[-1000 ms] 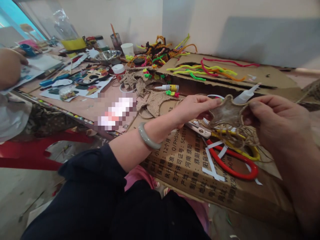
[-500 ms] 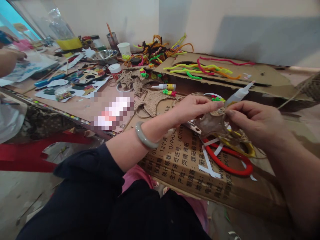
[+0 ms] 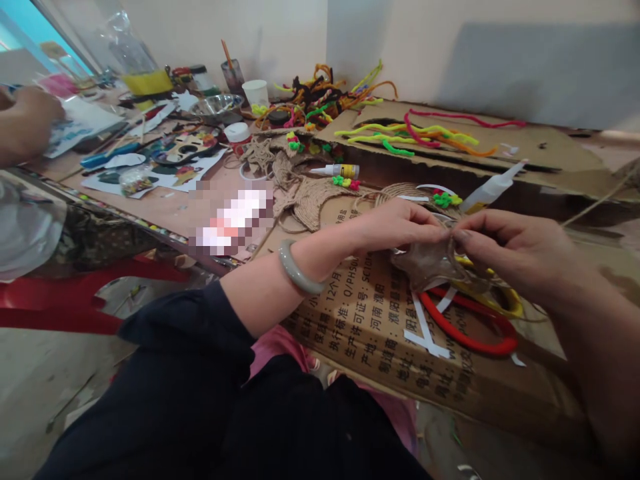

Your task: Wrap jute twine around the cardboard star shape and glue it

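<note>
1. Pinching brown star point(image 3: 431, 267) at far edge, left hand point(image 3: 397, 225) meeting right hand point(image 3: 517, 243); lying nearward of both grips, closer to left; long axis unclear;
2. Underneath, red-handled scissors point(image 3: 504, 347);
3. Beyond right hand, tilted glue bottle point(image 3: 487, 192).

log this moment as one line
left hand: holding brown star-shaped piece | right hand: pinching at its edge | beneath: red-and-yellow-handled scissors on printed cardboard | beyond: nozzle bottle
</note>
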Demonstrator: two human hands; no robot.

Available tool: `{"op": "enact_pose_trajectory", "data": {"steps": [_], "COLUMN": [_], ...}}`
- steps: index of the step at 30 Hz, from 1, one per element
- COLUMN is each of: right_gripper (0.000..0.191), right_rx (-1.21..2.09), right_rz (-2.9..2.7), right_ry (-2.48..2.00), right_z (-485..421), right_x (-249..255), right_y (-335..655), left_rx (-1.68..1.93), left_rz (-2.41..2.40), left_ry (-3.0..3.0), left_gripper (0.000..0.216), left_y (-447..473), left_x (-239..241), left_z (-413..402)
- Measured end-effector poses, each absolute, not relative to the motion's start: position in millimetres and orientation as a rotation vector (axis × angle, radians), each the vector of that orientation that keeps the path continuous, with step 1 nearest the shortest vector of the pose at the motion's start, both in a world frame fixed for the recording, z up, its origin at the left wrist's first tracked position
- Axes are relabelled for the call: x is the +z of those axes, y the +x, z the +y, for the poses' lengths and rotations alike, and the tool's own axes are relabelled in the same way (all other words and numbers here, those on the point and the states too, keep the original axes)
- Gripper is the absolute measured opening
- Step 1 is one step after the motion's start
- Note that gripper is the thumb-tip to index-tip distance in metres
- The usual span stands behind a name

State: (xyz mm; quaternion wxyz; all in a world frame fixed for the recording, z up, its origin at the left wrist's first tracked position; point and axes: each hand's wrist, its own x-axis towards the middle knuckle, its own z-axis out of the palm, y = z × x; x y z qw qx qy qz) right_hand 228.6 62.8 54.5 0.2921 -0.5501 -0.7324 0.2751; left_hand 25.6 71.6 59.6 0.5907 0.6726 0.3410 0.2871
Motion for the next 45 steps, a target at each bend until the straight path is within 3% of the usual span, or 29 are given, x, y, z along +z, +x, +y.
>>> {"op": "enact_pose_trajectory", "data": {"steps": [13,25,33,45], "right_gripper": [0.034,0.033,0.016,0.014], "right_rx": [0.682,0.563,0.206,-0.142], "right_rz": [-1.988,-1.983,-2.016,-2.014], "right_ry": [-1.492,-1.397,-1.16,-1.018], "right_z": [61.1,58.1,56.4,41.1], "right_x": [53.5,53.5,54.2,56.8], "right_y": [224.9,224.8,222.3,207.1], "left_rx": [0.572,0.775,0.971,1.142], "left_rz": [0.821,0.847,0.872,1.001], "left_ry": [1.473,1.458,1.461,1.506], "left_gripper": [0.018,0.008,0.008,0.011], "left_y": [27.2,29.5,31.6,35.6], "left_x": [65.9,60.7,53.8,50.2], "left_z": [70.3,70.2,74.8,70.3]}}
